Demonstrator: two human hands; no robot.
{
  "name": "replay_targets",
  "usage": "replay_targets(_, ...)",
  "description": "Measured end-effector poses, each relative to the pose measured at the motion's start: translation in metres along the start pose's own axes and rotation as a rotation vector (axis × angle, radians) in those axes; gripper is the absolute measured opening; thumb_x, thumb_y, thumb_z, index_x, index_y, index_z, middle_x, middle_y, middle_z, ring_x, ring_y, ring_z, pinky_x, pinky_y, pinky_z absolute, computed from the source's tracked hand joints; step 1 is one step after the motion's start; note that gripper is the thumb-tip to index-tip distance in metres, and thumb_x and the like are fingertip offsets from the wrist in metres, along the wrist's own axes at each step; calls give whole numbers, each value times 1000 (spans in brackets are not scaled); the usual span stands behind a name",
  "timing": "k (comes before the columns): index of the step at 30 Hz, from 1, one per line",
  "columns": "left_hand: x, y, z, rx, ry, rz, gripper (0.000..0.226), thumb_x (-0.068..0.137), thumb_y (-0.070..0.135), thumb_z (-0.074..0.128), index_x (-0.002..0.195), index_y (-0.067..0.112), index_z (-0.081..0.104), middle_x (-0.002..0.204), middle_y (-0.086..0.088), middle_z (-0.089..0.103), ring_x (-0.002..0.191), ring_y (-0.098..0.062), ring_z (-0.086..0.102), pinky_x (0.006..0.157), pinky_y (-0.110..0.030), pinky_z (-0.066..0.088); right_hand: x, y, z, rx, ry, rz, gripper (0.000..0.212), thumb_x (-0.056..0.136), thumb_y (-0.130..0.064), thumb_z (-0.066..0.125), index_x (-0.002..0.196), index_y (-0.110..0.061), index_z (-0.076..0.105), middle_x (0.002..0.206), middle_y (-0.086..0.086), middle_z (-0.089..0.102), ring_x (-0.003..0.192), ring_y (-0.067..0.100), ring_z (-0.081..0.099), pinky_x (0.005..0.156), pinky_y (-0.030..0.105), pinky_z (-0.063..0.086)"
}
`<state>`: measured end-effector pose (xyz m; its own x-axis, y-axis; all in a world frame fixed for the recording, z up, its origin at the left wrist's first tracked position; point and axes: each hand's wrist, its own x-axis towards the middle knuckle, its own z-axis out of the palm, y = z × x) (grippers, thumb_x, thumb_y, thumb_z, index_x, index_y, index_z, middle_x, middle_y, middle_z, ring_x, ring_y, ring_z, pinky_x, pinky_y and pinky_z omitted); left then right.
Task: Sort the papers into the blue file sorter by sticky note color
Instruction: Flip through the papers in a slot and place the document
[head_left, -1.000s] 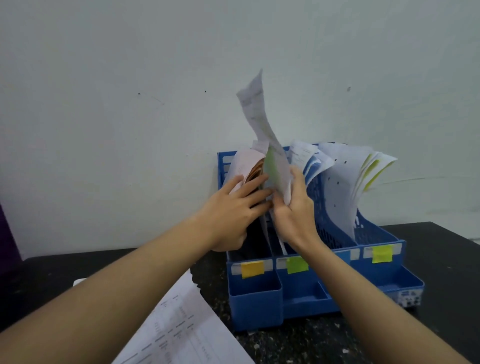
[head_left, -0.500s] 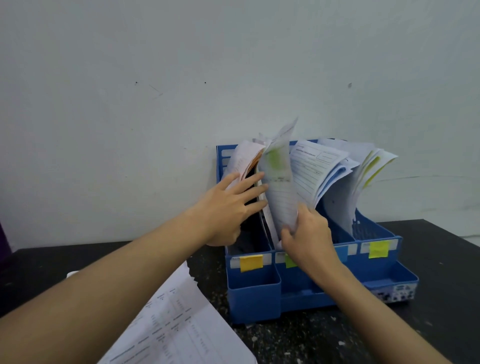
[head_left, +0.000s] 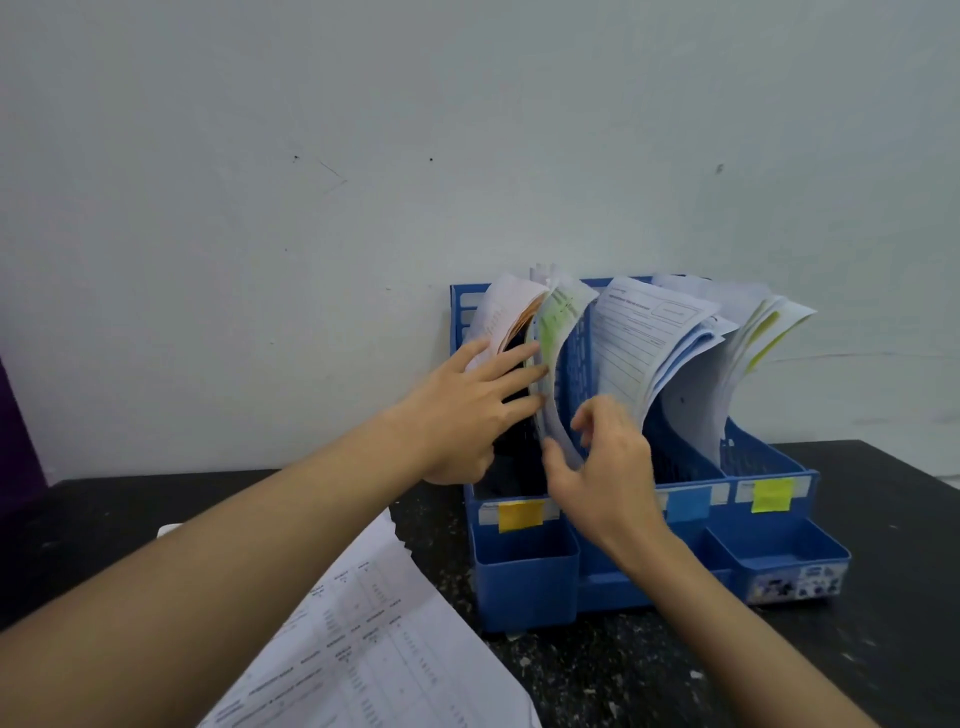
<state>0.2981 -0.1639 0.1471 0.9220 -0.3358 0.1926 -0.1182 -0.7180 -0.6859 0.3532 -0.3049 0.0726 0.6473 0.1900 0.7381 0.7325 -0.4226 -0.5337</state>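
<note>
The blue file sorter (head_left: 524, 577) stands against the wall with several slots full of papers. Its front labels show an orange note (head_left: 519, 514), a blue note (head_left: 688, 504) and a yellow note (head_left: 772, 494); my right hand hides the second label. A paper with a green note (head_left: 558, 332) stands curved in the second slot. My left hand (head_left: 467, 410) lies flat with spread fingers against the orange-noted papers (head_left: 506, 317) in the first slot. My right hand (head_left: 605, 467) has loose, parted fingers around the green-note paper's lower edge.
Loose printed sheets (head_left: 363, 649) lie on the black speckled table (head_left: 675, 675) at the front left, under my left forearm. A white wall rises right behind the sorter. Something purple (head_left: 15, 431) shows at the far left edge.
The green-note paper has gone from high above the sorter down into the second slot. My right hand has slid down and loosened; my left hand stays pressed on the first slot's papers.
</note>
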Motion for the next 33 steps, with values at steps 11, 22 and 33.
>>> replay_targets(11, -38, 3, 1, -446, 315, 22, 46, 82, 19, 56, 128, 16, 54, 137, 0, 51, 139, -17, 30, 111, -31, 19, -6, -8, 3, 87, -202, 198, 10, 82, -6, 62, 90, -12, 58, 88, 5, 61, 76, 13, 55, 63, 15, 39)
replay_targets(22, -166, 28, 59, -1254, 320, -816, 26, 87, 17, 63, 111, 27, 62, 114, 16, 60, 108, -2, 53, 87, -11, 39, -58, -66, 31, 456, -429, 157, 18, 84, -4, 60, 75, -19, 64, 70, 1, 68, 68, 15, 68, 66, 34, 57)
replay_targets(33, -234, 45, 129, -992, 81, -1360, 39, 84, 26, 63, 122, 16, 55, 123, -2, 55, 118, -22, 47, 97, -34, 37, -105, -73, 83, 23, -724, 119, 43, 92, -19, 53, 133, -19, 41, 142, 0, 38, 125, 16, 40, 96, 19, 31)
